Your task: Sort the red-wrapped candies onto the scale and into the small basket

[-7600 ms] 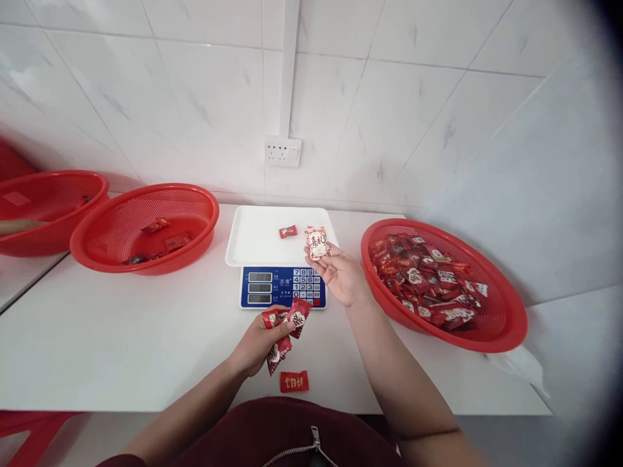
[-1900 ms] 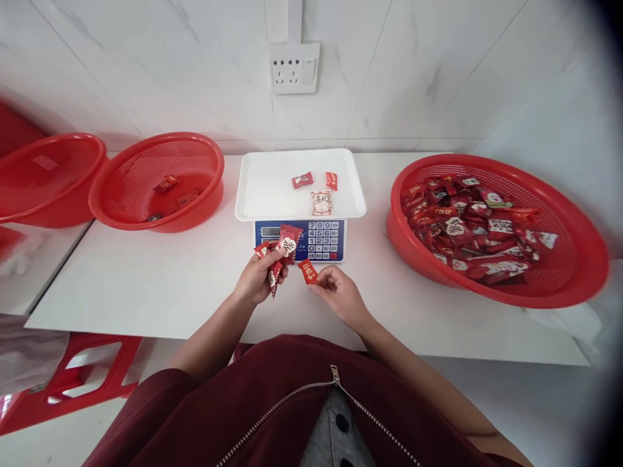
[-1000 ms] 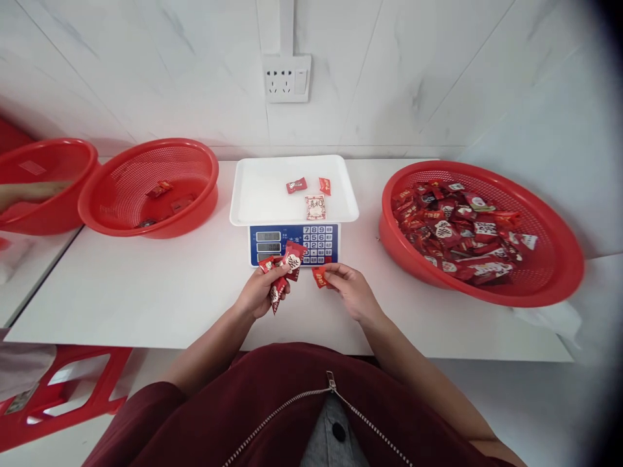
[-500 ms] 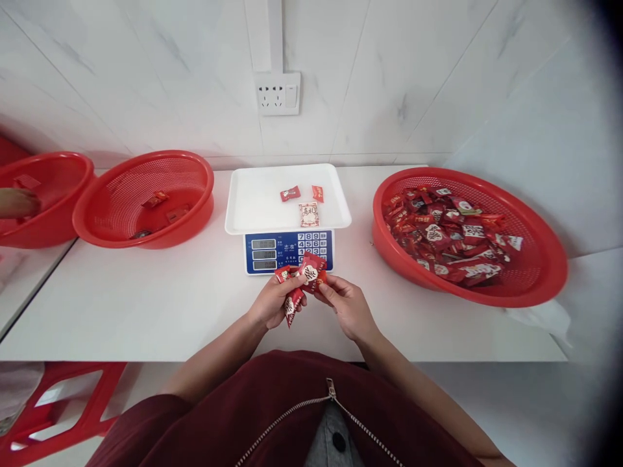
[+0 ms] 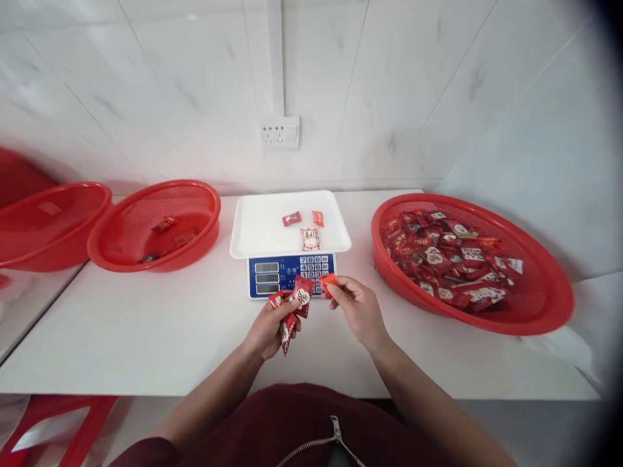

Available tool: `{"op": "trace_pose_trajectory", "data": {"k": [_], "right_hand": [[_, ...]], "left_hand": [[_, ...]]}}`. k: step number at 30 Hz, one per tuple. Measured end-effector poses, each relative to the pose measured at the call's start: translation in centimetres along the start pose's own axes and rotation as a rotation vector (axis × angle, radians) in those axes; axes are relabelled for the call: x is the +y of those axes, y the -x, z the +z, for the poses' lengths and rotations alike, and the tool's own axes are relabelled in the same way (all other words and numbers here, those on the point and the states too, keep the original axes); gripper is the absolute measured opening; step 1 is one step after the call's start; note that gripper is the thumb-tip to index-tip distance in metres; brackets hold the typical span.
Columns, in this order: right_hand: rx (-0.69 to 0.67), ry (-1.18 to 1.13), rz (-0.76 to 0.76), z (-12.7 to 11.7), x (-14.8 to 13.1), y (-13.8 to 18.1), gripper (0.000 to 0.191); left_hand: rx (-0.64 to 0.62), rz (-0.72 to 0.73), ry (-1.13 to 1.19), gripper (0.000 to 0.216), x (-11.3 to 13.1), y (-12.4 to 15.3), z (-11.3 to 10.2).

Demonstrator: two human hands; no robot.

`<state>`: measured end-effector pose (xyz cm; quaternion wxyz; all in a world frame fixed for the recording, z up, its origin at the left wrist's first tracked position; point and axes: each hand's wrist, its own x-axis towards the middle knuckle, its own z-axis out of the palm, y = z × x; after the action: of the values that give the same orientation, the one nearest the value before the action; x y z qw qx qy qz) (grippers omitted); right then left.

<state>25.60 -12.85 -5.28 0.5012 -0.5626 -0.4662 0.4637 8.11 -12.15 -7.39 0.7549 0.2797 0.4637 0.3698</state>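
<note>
My left hand (image 5: 270, 327) is closed around a few wrapped candies (image 5: 302, 297), dark red with white patches and lettering. Between the thumb and fingers of my right hand (image 5: 359, 308) is one small orange-red wrapped candy (image 5: 328, 281). Both hands are just in front of a blue-and-white digital scale (image 5: 267, 277), covering part of its keypad. On the scale's white tray (image 5: 257, 224) lie three packets: a dark red one (image 5: 292, 218), a small red one (image 5: 318, 218) and a cream-and-red one (image 5: 310, 239).
A red basket (image 5: 545, 305) heaped with wrapped candies stands on the right of the white table (image 5: 160, 331). To the left is another red basket (image 5: 207, 243) holding a few packets, with a further red basket (image 5: 53, 259) beyond it. A wall socket (image 5: 281, 133) is behind the scale.
My right hand has drawn the orange-red candy away from the bunch in my left hand. The view has tilted up. A co-worker's hand has left the far-left basket.
</note>
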Motion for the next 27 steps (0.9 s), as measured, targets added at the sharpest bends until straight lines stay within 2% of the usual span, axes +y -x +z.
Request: {"op": "trace_pose_trajectory", "data": {"k": [4,7,9,12,16,18,20,22,27], "right_hand": [[0.111,0.151,-0.253,1.2,-2.3,-5.2,0.036],[0.026,0.239,-0.414,2.0,-3.5,-8.0,0.047],[0.007,0.314,-0.455,2.1,-3.8,-8.1,0.051],[-0.056,0.393,-0.397,1.5,-3.5,-5.8,0.043],[-0.365,0.35,-0.169,0.0,-2.3,-2.0,0.035],[-0.435,0.298,-0.071,-0.6,-1.5,-0.9,0.027],[-0.431,0.242,0.001,-1.0,-0.9,-0.6,0.016],[-0.378,0.18,0.029,-1.4,-0.4,-0.8,0.014],[-0.173,-0.025,0.011,-1.2,-0.4,-3.1,0.027]], "left_hand": [[-0.006,-0.004,-0.008,0.029,-0.3,-0.3,-0.3],[-0.028,0.02,-0.007,0.03,-0.1,-0.2,-0.4],[-0.023,0.033,-0.007,0.032,0.1,-0.1,-0.6],[-0.005,0.059,-0.03,0.032,0.4,0.3,-0.9],[-0.048,0.115,-0.2,0.022,0.7,1.3,-0.5],[-0.119,0.137,-0.301,0.017,0.6,1.7,0.0],[-0.174,0.128,-0.332,0.016,0.4,1.8,0.4],[-0.163,0.083,-0.256,0.017,0.3,1.5,0.6],[-0.01,-0.235,0.188,0.027,0.6,0.2,0.1]]}}
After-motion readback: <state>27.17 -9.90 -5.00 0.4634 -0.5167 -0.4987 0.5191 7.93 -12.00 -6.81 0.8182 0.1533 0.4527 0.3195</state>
